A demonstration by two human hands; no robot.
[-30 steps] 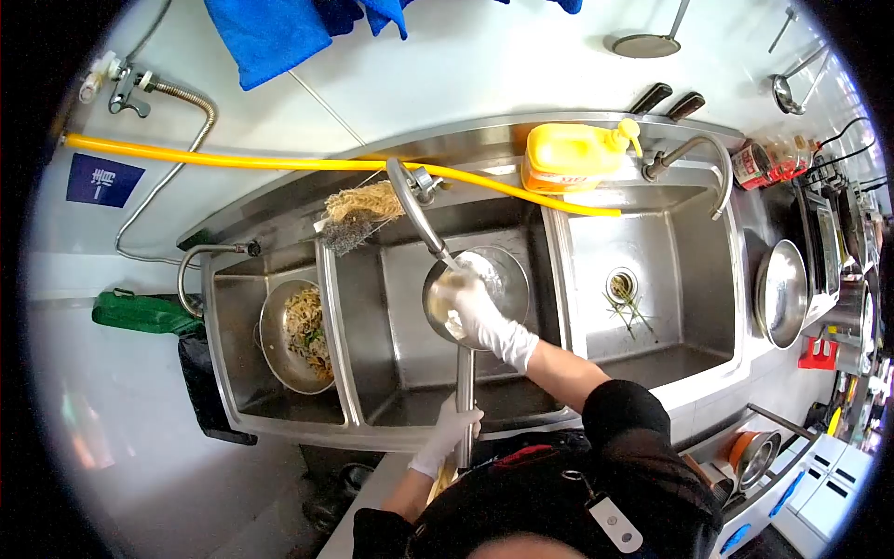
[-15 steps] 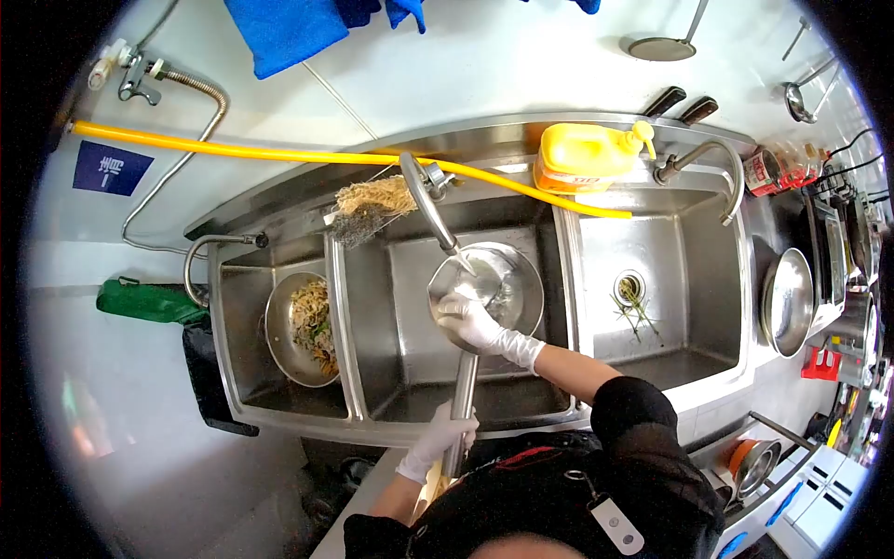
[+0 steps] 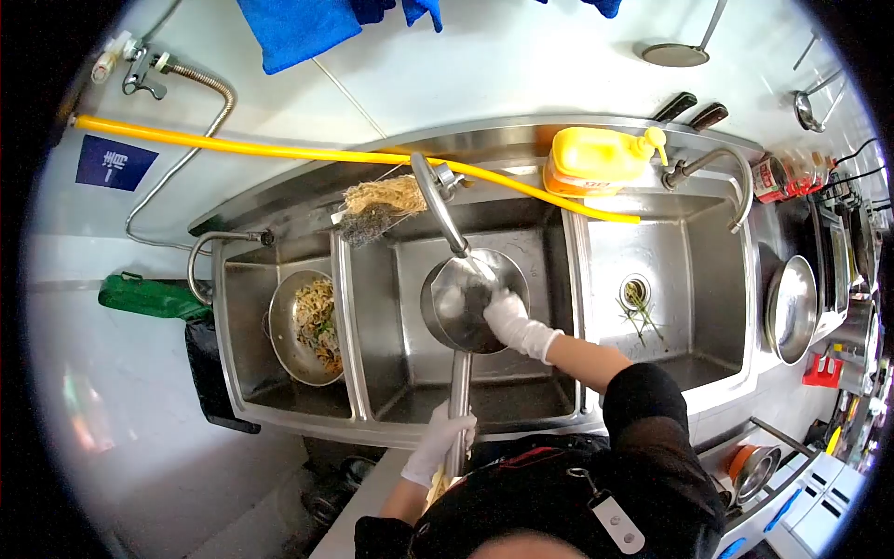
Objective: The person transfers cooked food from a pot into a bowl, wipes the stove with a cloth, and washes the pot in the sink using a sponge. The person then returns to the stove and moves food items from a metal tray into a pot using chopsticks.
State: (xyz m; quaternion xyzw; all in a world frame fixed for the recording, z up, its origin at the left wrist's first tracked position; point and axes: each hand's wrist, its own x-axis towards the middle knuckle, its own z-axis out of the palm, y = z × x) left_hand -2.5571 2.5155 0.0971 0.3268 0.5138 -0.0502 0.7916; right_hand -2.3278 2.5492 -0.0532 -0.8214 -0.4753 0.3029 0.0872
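Observation:
My left hand (image 3: 441, 442), in a white glove, is wrapped around the thick tubular handle of a long-handled metal pan (image 3: 447, 312). The pan's round bowl is held over the middle sink basin (image 3: 400, 363), under a curved faucet (image 3: 440, 210) with water running into it. My right hand (image 3: 512, 321), gloved as well, is at the right inner side of the bowl with its fingers curled. Whatever lies under those fingers is hidden.
A pan of food scraps (image 3: 284, 349) sits in the left basin. Green stalks (image 3: 641, 312) lie over the right basin's drain. Behind the sinks are a fibre scrubber (image 3: 380, 196), a yellow pump jug (image 3: 596, 163) and a yellow hose (image 3: 279, 149).
My right hand has moved from the bowl's left side to its right side. The bowl has shifted slightly, while my left hand keeps its hold on the handle.

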